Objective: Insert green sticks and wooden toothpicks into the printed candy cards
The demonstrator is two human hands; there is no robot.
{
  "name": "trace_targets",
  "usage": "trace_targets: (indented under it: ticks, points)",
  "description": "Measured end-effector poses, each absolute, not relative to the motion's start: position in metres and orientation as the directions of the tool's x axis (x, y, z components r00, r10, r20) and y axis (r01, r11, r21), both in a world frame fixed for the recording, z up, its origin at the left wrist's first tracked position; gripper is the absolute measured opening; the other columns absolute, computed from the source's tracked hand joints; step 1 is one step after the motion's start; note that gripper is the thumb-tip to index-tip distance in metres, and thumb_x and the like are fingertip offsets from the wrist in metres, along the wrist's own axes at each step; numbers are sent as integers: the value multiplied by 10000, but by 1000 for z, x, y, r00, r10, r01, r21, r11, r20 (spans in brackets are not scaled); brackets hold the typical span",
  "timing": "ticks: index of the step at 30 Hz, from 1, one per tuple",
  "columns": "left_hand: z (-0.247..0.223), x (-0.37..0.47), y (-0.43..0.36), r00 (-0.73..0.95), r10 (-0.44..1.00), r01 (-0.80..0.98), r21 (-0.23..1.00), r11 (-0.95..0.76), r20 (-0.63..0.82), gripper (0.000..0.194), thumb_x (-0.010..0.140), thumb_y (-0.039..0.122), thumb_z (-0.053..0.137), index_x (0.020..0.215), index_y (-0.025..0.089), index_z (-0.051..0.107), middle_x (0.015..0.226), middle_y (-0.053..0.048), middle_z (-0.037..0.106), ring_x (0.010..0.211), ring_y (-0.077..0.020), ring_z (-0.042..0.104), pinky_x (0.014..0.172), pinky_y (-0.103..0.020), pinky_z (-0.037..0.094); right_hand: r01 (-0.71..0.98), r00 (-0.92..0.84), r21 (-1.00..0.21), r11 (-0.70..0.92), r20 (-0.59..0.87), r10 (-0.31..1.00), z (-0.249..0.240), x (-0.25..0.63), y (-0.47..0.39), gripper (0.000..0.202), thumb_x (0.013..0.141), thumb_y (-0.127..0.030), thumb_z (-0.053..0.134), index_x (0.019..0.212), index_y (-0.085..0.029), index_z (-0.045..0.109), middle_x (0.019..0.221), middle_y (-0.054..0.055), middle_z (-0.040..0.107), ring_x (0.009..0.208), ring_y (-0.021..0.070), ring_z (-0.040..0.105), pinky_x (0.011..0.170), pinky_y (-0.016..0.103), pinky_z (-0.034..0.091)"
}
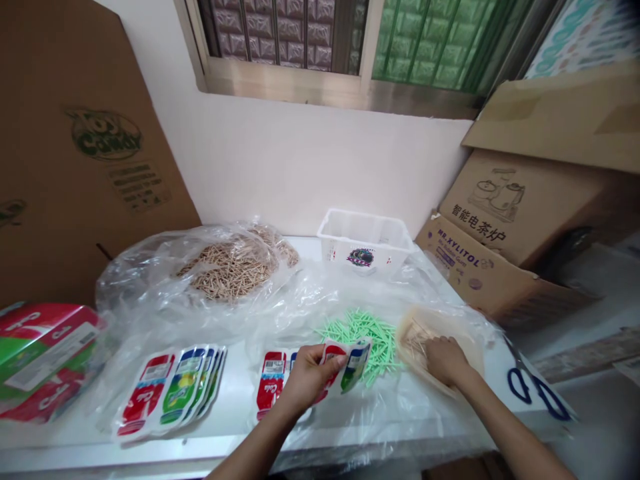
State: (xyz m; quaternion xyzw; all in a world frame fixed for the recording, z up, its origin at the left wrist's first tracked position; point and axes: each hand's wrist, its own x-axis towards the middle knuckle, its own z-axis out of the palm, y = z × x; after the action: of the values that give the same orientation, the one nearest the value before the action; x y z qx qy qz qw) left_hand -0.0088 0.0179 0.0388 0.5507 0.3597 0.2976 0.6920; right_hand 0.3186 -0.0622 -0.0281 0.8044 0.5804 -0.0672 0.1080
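My left hand (311, 377) pinches a bottle-shaped candy pouch (356, 363) with red and blue-green printing, held upright over the table. My right hand (447, 360) reaches into a cream-coloured bowl (467, 337) of thin beige sticks (416, 335); its fingertips are hidden among them. Between the hands lies a loose heap of light green sticks (367, 333) on clear plastic. Under my left hand more red and blue pouches (270, 383) lie flat, partly covered by it. Further left, a fanned stack of pouches (173, 387) rests near the front edge.
An open plastic bag of brown sticks (230, 270) lies at the back. A white plastic basket (367, 243) stands against the wall. Blue-handled scissors (537, 393) are at the right edge. A red-green package (45, 360) and a large carton (75, 167) stand left, stacked cartons (500, 220) right.
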Motion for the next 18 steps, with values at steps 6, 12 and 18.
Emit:
trace_targets:
  ticks: [6,12,18]
  points:
    - [40,-11,21,557,814,-16,977,211,-166,350,675,442,681,588,115,591,492,31,451,469,-74,371,462,-201,256,949,314,58,-309,-243,918,-30,328,-67,342,672,-22,473,988,-50,599,1002,225,638,969,331,559,827,411,316]
    - [36,-7,28,525,831,-38,969,243,-187,367,670,460,684,626,110,581,517,19,493,471,-75,399,459,-197,292,909,364,-127,-397,-220,905,-31,339,-71,413,776,-71,360,1173,-49,474,961,202,648,897,269,602,786,349,361]
    - [40,4,30,504,841,-42,967,251,-196,406,653,496,688,611,111,566,490,20,499,441,-68,402,432,-183,276,847,369,-351,-400,-153,917,-34,353,-71,346,847,-164,279,1135,-126,469,1013,144,656,957,214,609,805,268,406]
